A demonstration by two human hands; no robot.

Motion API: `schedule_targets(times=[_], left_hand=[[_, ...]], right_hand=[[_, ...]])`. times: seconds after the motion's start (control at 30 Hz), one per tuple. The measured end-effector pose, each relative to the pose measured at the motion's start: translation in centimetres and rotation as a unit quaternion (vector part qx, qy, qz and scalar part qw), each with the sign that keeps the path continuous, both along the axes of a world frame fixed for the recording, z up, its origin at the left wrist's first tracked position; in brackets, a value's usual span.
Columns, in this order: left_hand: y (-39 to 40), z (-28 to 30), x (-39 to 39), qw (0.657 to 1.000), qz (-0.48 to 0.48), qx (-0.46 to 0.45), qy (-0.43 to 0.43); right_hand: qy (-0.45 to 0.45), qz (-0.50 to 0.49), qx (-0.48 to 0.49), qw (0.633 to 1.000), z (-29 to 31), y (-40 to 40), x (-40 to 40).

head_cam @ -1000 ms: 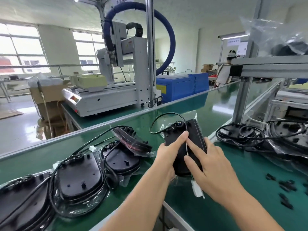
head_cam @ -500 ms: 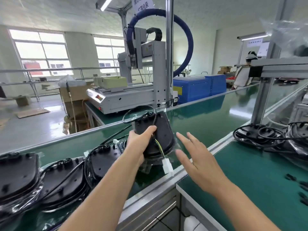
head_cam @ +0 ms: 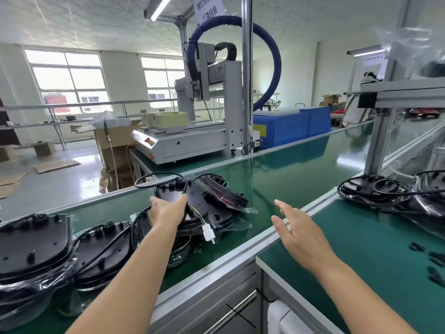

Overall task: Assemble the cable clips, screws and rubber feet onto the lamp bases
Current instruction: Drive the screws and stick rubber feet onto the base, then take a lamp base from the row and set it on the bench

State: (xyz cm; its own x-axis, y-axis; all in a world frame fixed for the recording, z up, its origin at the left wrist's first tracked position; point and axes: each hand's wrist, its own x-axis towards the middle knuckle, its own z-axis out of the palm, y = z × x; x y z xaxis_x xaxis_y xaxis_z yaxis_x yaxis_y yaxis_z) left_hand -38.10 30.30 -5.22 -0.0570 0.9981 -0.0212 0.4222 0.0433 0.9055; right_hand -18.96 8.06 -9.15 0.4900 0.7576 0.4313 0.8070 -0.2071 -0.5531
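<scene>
Half a second ago the left hand held the lamp base up above the conveyor belt; now the base sits lower, among the other black bases lying on the belt, and the hand still grips its near edge, thumb and fingers curled round it. The right hand stays spread and empty, fingers straight, beside the belt's aluminium rail.

The base is matte black plastic, rounded, with a thin black cable looping above it and a white plug dangling on coloured wires. Neighbouring bases left of it lie in crinkled clear bags. Beyond the belt stands a grey screw machine with a blue hose. Right of the belt, small black clips dot the green mat, and more cabled bases pile behind.
</scene>
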Motion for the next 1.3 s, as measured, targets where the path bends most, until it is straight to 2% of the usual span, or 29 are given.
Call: schedule_targets(times=[0.13,0.23,0.33,0.4,0.47,0.6,0.7,0.87,0.97,1.13,1.2,1.3], left_hand=[[-0.7,0.1,0.5,0.994,0.029,0.055,0.093],[-1.2,0.8,0.6,0.991,0.030,0.069,0.110],[-2.2,2.2,1.2,0.977,0.039,0.168,0.128],[-3.7,3.3,2.7,0.961,0.006,0.247,0.123],[-5.8,4.0,5.3,0.953,-0.064,0.281,0.097],[-11.0,4.2,12.2,0.936,-0.206,0.277,0.062],[-15.0,3.2,17.7,0.909,-0.317,0.265,0.051],[-20.3,0.9,25.7,0.873,-0.453,0.180,0.019],[-22.3,-0.1,30.0,0.864,-0.490,0.112,-0.015],[-25.6,-0.4,36.1,0.841,-0.534,0.084,-0.012],[-26.7,-0.1,38.0,0.842,-0.527,0.115,0.016],[-28.0,0.7,39.4,0.852,-0.478,0.207,0.044]], right_hand=[[0.006,-0.018,0.011,1.000,0.2,-1.6,1.0],[0.011,-0.036,0.023,0.999,0.4,-3.0,1.9],[0.003,-0.055,0.023,0.998,0.9,-4.5,2.9],[-0.005,-0.069,0.020,0.997,1.2,-5.6,3.5],[-0.012,-0.085,0.021,0.996,1.5,-6.9,3.8],[-0.016,-0.122,0.038,0.992,2.0,-10.2,4.4],[-0.024,-0.162,0.038,0.986,2.0,-13.9,5.1],[-0.018,-0.251,0.044,0.967,1.0,-21.6,7.4],[0.006,-0.308,0.086,0.947,0.4,-25.0,8.8],[0.035,-0.359,0.162,0.919,0.0,-26.9,10.3],[0.042,-0.355,0.162,0.920,0.1,-26.9,10.5],[0.030,-0.364,0.135,0.921,0.1,-27.0,10.7]])
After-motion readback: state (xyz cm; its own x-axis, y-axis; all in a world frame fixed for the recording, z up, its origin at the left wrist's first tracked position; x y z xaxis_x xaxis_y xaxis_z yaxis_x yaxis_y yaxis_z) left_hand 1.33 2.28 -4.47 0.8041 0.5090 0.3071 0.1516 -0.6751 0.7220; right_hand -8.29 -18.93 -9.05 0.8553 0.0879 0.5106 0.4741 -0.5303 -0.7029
